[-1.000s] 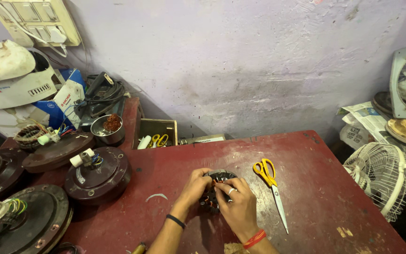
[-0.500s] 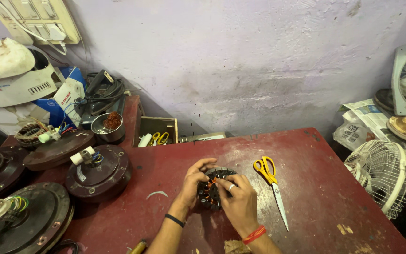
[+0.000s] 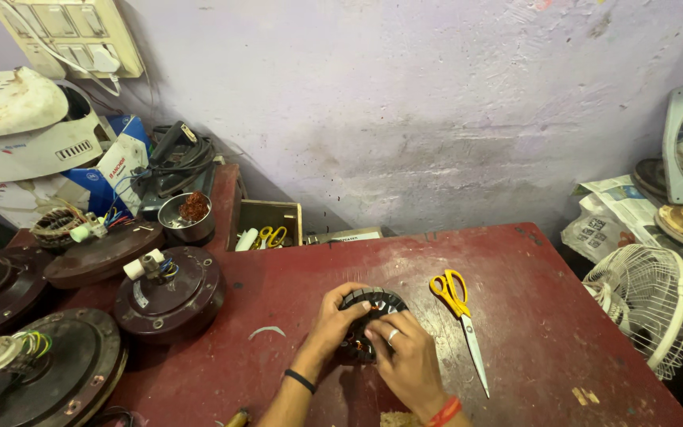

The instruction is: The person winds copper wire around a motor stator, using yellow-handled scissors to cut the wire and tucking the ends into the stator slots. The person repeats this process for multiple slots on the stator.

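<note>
Nearest to you, both of your hands are closed around one dark round stator (image 3: 375, 307), a slotted ring with copper windings, which rests on the red table (image 3: 563, 316) just in front of you, near its middle. Your left hand (image 3: 335, 324) grips the stator's left edge, fingers curled over the rim. Your right hand (image 3: 406, 360) clasps its near right side, fingertips pressed into the windings; it wears one ring, with one red band at the wrist. One black band circles your left wrist.

Just right of the stator, not touching it, lies one pair of yellow-handled scissors (image 3: 460, 316), blades pointing toward you. Left of your hands, one small curved white strip (image 3: 266, 331) lies on the table.

On the left side you can count three dark brown fan motor housings: one at the near left corner (image 3: 57, 372) with coloured wires, one (image 3: 169, 292) a little farther, and one flatter (image 3: 100, 253) behind it.

Farther back stands one metal bowl (image 3: 187, 217) holding copper wire, and one open wooden box (image 3: 269, 225) with a second pair of yellow-handled scissors inside.

At the right, off the table, one white wire fan guard (image 3: 642, 292) leans near one stack of newspapers (image 3: 618, 209). Farthest, on the wall at upper left, hangs one switchboard (image 3: 73, 32).
</note>
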